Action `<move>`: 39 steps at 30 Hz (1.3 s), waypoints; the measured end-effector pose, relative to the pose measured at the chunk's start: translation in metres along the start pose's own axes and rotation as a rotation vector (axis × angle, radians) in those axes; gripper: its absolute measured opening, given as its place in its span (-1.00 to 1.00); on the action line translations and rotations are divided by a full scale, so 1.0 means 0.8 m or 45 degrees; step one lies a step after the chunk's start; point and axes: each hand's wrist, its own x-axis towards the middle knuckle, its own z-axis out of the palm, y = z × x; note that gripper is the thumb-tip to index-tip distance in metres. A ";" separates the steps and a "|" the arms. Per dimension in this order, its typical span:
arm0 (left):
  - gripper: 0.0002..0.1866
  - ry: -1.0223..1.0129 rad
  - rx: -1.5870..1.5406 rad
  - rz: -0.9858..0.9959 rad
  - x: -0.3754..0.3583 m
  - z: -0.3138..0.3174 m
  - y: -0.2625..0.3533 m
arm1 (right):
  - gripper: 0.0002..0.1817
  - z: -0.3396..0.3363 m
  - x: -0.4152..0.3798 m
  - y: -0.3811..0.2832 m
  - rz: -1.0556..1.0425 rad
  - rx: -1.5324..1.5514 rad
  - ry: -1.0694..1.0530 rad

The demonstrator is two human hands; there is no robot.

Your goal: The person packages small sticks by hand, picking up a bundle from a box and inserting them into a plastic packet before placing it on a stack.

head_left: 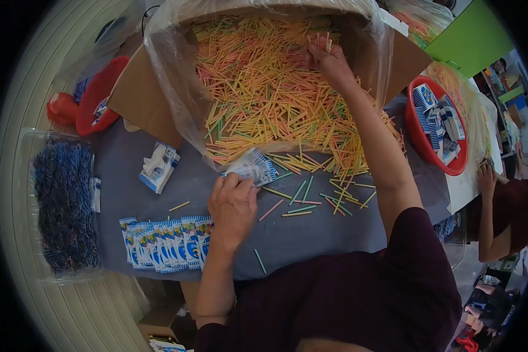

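My left hand (233,205) is closed on a small blue-and-white packet (253,168) at the near edge of a big plastic-lined box. My right hand (332,63) reaches into the back right of that box, its fingers closed round a bunch of thin coloured sticks (320,41). Yellow, pink, orange and green sticks (264,88) fill the box, and several lie loose on the grey cloth (311,234). Left of my left hand is another packet (159,167). Nearer to me, a row of overlapping packets (167,245) lies flat.
A red basket (413,132) with packets stands at the right, another red basket (86,108) at the left. A clear tray (28,211) of dark blue pieces sits far left. A co-worker's arm (487,217) shows far right. Cardboard flaps (149,94) flank the box.
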 end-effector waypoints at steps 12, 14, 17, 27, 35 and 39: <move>-0.81 0.198 -1.090 -0.328 0.026 0.005 0.000 | -0.50 0.058 -0.082 -0.068 0.261 0.656 -0.343; -0.81 0.202 -1.198 -0.366 0.034 0.018 -0.002 | -0.41 0.082 -0.108 -0.096 0.143 0.687 -0.471; -0.82 0.207 -1.387 -0.355 0.045 0.024 0.008 | -0.33 0.102 -0.125 -0.118 -0.106 0.282 -0.596; -0.82 0.313 -1.683 -0.184 0.097 0.051 0.017 | -0.31 0.100 -0.108 -0.123 0.144 -0.094 -0.678; -0.80 0.349 -1.612 -0.081 0.122 0.056 0.020 | -0.33 0.095 -0.083 -0.129 -0.123 -0.485 -0.763; -0.79 0.250 -1.900 -0.271 0.134 0.060 0.025 | -0.34 0.096 -0.077 -0.127 -0.012 -0.251 -0.601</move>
